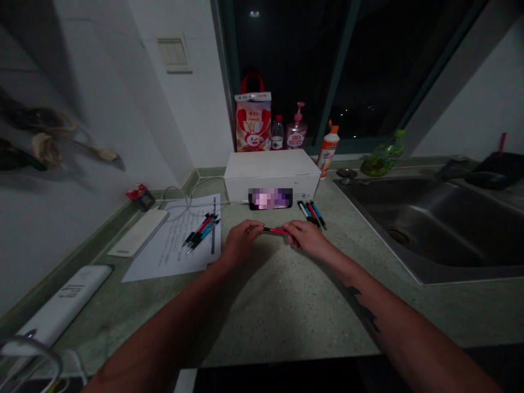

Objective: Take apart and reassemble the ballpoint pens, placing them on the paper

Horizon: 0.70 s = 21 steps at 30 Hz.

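A red pen (278,231) with a black end is stretched between my two hands above the counter. My left hand (244,236) pinches its black end, and my right hand (305,236) grips the red end. On a printed paper sheet (164,256) to the left lies a small pile of pens (202,230) in red, blue and black. Several more pens (312,213) rest side by side beyond my right hand. Behind the held pen, a phone (271,199) with a lit screen leans against a white box (272,166).
A steel sink (450,224) is set into the counter (270,316) at right. Bottles, including an orange-capped one (328,148), and a red bag (253,123) stand by the window. At left are a white power strip (67,300), a cable and a white flat box (139,232).
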### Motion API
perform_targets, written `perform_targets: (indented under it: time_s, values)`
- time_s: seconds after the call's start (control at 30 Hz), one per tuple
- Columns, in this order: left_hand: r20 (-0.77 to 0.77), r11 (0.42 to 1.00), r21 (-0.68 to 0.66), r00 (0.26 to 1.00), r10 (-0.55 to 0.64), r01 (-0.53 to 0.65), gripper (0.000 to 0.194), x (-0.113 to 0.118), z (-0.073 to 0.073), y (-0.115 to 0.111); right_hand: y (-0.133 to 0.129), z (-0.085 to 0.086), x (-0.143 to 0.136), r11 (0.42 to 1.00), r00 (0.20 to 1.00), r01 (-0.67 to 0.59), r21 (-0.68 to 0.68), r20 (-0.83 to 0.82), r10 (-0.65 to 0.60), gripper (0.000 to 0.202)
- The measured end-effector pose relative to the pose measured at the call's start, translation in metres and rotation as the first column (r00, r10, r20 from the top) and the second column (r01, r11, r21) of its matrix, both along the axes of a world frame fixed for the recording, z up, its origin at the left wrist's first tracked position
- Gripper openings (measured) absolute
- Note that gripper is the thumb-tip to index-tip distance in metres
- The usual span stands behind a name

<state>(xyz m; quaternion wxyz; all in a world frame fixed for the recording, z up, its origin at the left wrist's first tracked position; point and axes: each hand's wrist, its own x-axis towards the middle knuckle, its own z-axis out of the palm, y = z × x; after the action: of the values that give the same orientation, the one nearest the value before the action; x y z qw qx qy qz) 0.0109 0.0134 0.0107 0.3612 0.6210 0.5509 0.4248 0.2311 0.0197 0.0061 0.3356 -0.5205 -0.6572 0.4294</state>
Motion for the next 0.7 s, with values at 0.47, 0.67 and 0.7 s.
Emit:
perform_targets:
  time_s: [0.47,0.67,0.7]
  values:
    - [-0.016,0.998,0.055,0.999,-0.037,0.038,0.011,0.0038,-0.0052,-0.0022,-0.0037,-0.0015,-0.0021,0.985,0.997,-0.07,0.161,0.024,0.067,0.017]
    - [-0.025,0.998,0.045,0.999,-0.044,0.045,0.012,0.0049,-0.0054,-0.0027,-0.0047,-0.0004,-0.003,0.976,0.984,-0.156,0.152,0.104,0.141,0.028]
    - [-0.026,0.998,0.045,0.998,-0.049,0.05,0.012,0.0051,-0.0055,-0.0029,-0.0048,-0.0013,-0.0033,0.976,0.984,-0.157,0.151,0.109,0.141,0.027]
